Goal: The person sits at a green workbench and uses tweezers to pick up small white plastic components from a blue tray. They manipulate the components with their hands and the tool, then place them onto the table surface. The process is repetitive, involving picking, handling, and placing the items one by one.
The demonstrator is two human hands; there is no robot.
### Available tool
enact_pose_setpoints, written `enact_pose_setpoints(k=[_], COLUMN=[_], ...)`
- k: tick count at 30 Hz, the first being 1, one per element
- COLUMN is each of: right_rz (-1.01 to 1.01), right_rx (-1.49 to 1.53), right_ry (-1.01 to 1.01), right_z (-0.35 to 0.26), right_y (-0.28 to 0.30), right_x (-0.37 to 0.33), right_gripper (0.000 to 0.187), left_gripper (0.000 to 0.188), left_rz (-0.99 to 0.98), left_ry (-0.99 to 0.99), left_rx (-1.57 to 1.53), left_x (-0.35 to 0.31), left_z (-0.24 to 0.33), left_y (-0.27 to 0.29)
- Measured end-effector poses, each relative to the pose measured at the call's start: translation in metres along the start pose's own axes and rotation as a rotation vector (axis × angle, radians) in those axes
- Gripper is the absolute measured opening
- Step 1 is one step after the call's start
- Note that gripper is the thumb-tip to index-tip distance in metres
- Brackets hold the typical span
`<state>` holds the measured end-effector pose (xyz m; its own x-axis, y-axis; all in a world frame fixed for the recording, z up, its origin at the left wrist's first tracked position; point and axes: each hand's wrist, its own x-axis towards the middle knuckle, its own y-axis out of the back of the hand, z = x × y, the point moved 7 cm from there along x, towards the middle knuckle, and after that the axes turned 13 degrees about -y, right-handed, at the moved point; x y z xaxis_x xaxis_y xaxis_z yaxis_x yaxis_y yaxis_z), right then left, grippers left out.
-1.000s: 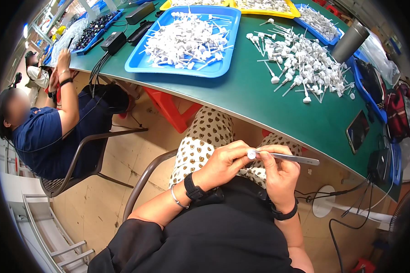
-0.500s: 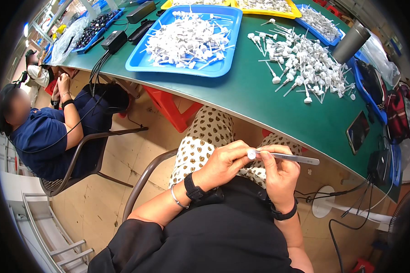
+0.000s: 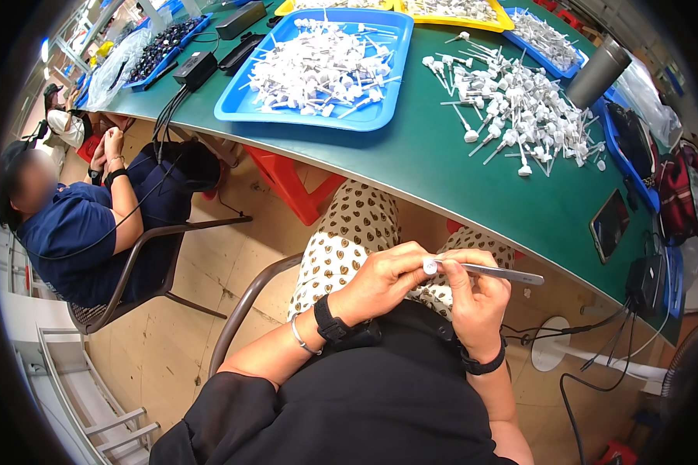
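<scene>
Over my lap, my left hand (image 3: pixel 384 280) pinches a small white round plastic part (image 3: pixel 430 266) between thumb and fingers, its round face turned up. My right hand (image 3: pixel 477 293) is closed on a pair of metal tweezers (image 3: pixel 512 274). Their wide end sticks out to the right, and their tip reaches the white part. Fingers partly hide the tip. Beyond the table edge, a blue tray (image 3: pixel 318 120) holds a heap of similar white parts with thin stems. To its right, a loose pile of these parts (image 3: pixel 520 108) lies on the green table (image 3: pixel 442 163).
Yellow trays (image 3: pixel 450 21) and another blue tray stand at the back. A dark cylindrical bottle (image 3: pixel 599 74) and a phone (image 3: pixel 609 226) are on the right. Cables (image 3: pixel 597 380) hang at the lower right. A co-worker (image 3: pixel 85 225) sits at the left on a chair.
My hands stay in nearly the same place; the tweezers have tilted slightly, their wide end a little lower. The co-worker's hands have shifted slightly.
</scene>
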<state>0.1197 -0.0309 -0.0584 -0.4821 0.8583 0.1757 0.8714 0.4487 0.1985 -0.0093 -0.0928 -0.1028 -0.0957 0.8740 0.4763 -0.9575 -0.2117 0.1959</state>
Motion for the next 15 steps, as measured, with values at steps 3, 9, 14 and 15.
enact_pose_setpoints(k=[3, 9, 14, 15], right_rz=[-0.013, -0.003, -0.039, -0.063], right_rx=[-0.028, -0.095, -0.233, -0.249], right_ry=[0.024, 0.089, 0.172, 0.196], right_z=[-0.002, -0.011, -0.02, -0.023], right_y=[-0.001, -0.002, -0.004, -0.005], right_x=[0.001, 0.001, 0.002, 0.002], right_gripper=[0.005, 0.004, 0.004, 0.004], left_gripper=[0.017, 0.016, 0.015, 0.015], left_rz=[-0.005, 0.009, -0.007, -0.018], left_ry=[-0.016, -0.033, -0.033, -0.051], left_rx=[-0.008, -0.001, 0.008, 0.017], left_x=[0.0, 0.001, 0.001, 0.001], left_z=[0.002, 0.003, 0.003, 0.003], left_y=[0.0, -0.001, -0.002, -0.002])
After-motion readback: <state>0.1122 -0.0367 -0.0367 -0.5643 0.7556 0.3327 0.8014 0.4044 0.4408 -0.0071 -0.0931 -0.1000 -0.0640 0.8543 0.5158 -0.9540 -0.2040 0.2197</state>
